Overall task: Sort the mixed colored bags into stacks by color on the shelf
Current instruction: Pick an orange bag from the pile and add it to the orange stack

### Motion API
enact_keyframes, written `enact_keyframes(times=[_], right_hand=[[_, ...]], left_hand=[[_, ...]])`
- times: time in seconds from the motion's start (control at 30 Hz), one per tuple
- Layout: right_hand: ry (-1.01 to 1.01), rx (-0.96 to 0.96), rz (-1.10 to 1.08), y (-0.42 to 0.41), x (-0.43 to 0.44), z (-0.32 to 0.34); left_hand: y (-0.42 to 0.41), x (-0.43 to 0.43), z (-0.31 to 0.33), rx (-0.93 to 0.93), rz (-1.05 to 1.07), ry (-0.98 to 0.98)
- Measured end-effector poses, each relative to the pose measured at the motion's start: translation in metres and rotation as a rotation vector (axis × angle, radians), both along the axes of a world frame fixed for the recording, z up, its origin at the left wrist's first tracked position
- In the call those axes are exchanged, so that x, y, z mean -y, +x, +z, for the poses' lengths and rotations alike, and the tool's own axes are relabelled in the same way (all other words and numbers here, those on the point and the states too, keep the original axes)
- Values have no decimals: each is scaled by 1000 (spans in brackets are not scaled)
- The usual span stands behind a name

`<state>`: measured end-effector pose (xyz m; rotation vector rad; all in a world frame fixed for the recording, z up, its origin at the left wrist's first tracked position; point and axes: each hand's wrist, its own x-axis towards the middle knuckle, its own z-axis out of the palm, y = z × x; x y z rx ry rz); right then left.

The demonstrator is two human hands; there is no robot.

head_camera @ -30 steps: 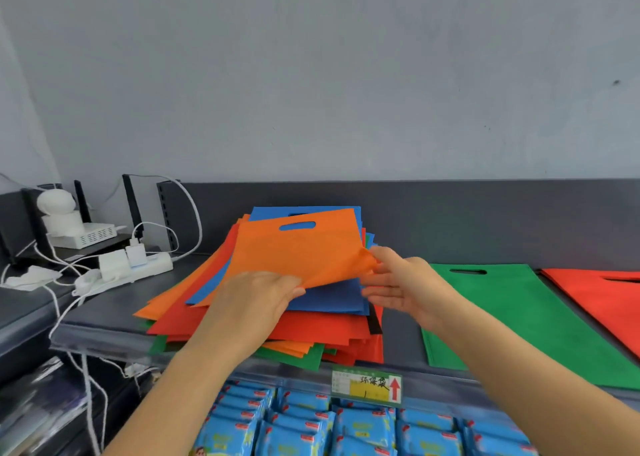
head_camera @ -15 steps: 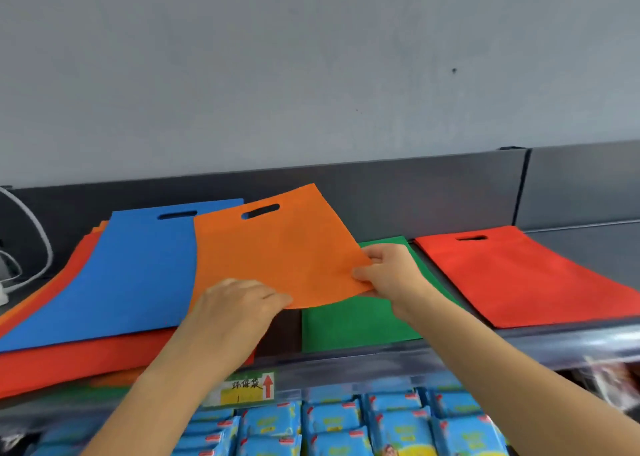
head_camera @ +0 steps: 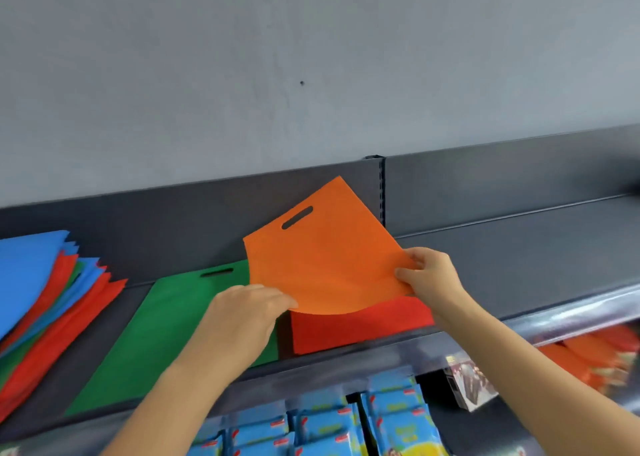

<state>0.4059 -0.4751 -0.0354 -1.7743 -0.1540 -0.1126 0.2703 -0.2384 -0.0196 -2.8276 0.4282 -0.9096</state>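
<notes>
**Orange bag held above the red one on a grey shelf**

Two bare hands hold a flat orange bag (head_camera: 325, 265) in the air over a store shelf. The left hand (head_camera: 249, 312) pinches the bag's lower left corner, fingers curled over the top of the cloth. The right hand (head_camera: 429, 279) grips the right corner, thumb on top. The bag hangs tilted, its cut-out handle slot pointing up and away toward the shelf's back panel (head_camera: 173, 220), and its near edge sags in a curve between the two grips.

Directly beneath it a red bag (head_camera: 360, 327) lies flat on the shelf (head_camera: 519, 265), partly covered from view. Just to the left, a green bag (head_camera: 156, 334) lies flat as well, its slot toward the back panel. Farther left, at the frame's edge, sits the mixed pile (head_camera: 41, 300), a fanned heap of blue, red and green bags with a blue one on top.

A slotted upright post (head_camera: 381, 192) divides the back panel behind the orange bag. Blue packets (head_camera: 329, 428) fill the tier below, beside a small box (head_camera: 467, 386) and blurred orange goods (head_camera: 595, 355). A grey wall (head_camera: 311, 75) rises above.
</notes>
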Motion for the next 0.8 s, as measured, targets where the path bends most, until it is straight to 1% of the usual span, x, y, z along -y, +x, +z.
enact_keyframes(times=[0.27, 0.4, 0.47, 0.53, 0.57, 0.6, 0.67, 0.73, 0.8], right_hand=[[-141, -17, -137, 58, 121, -16], [-260, -34, -241, 75, 173, -17], [-402, -36, -279, 81, 195, -17], [-631, -8, -292, 84, 212, -17], [-732, 20, -292, 84, 218, -18], [-803, 52, -287, 84, 222, -19], [-858, 124, -248, 84, 224, -20], [-882, 170, -140, 85, 220, -20], [-924, 138, 14, 85, 211, -19]], left_hand=[[76, 109, -12, -63, -150, -39], [103, 164, -11, -137, -177, -28], [118, 188, -16, -192, -178, -17], [133, 211, -21, -281, -144, 30], [140, 221, -22, -295, -144, 58], [146, 229, -25, -314, -147, 76], [155, 244, -29, -346, -174, 80], [161, 256, -31, -365, -203, 87], [165, 264, -33, -395, -207, 73]])
